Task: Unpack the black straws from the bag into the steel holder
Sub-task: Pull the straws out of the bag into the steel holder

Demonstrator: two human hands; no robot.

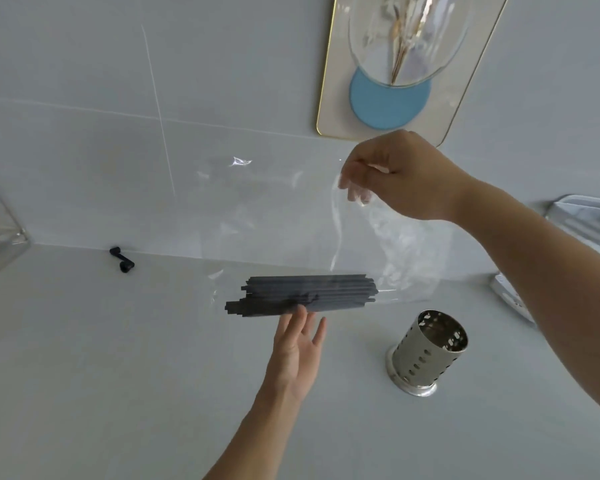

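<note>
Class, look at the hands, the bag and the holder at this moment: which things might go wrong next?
1. The right hand only pinches the clear bag at the top; thin film may slip and drop the straws.
2. The left hand is open beneath them, so loose straws may scatter over the counter.
3. The holder stands near both forearms and might get knocked over.

left hand [297, 348] | right hand [404, 174] | forearms bare, seemingly sleeveless | no rings, watch visible
</note>
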